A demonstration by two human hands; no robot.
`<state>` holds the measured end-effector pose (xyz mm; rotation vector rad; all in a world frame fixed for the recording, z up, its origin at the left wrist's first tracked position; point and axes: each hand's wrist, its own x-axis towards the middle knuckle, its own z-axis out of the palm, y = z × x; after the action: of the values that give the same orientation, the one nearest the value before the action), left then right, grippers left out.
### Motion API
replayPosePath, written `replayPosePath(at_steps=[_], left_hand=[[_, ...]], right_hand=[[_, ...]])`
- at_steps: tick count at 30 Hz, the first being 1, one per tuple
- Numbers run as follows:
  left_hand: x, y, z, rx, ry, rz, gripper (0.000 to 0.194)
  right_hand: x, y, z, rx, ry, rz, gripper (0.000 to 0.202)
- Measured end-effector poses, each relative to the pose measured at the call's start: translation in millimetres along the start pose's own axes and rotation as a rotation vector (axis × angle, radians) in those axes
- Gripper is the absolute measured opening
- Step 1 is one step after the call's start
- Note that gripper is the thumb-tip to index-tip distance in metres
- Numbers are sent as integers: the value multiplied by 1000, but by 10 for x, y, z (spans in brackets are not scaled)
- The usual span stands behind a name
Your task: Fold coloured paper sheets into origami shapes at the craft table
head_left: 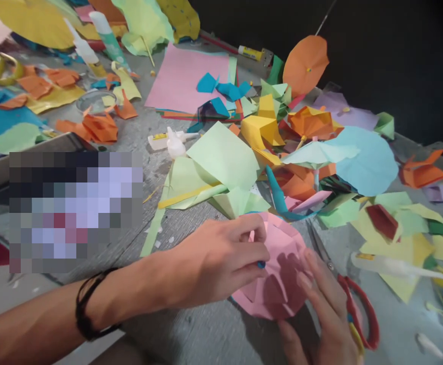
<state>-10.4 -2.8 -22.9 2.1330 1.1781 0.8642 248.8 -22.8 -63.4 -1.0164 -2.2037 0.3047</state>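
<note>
A round, creased piece of pink paper (278, 274) lies near the front centre, with a blue edge peeking out beneath it. Over its left part is my left hand (240, 253), fingers curled inward, a small blue bit showing at the fingertips; what the fingers pinch is too small to make out. My right hand (324, 304) rests at the disc's right edge with its fingers spread and touching the paper. Right beside that hand, red-handled scissors (362, 309) lie partly under it.
Green paper (225, 154), orange scraps (308, 121) and a blue paper disc (366, 159) crowd the area beyond. Glue bottles (392, 264) lie about. At the back is a stack of pink sheets (183, 81); a blurred-out rectangle covers the left.
</note>
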Motion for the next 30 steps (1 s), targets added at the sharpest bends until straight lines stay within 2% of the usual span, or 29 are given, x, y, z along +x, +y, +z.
replayPosePath(at_steps=[8, 11, 14, 20, 25, 30], left_hand=[[2, 20, -11, 29, 80, 106, 9], [0, 23, -46, 23, 90, 161, 8], [-5, 29, -62, 65, 52, 201, 9], [-12, 71, -83, 40, 112, 142, 11], [-17, 79, -95, 39, 93, 97, 13], [-2, 23, -21, 15, 131, 144, 14]], right_hand=[[73, 69, 23, 40, -64, -57, 68], [97, 37, 16, 72, -59, -16, 69], [100, -1, 20, 79, -58, 49, 66], [108, 18, 26, 82, -66, 27, 68], [103, -7, 22, 90, -58, 59, 66], [96, -49, 23, 82, -48, 97, 62]])
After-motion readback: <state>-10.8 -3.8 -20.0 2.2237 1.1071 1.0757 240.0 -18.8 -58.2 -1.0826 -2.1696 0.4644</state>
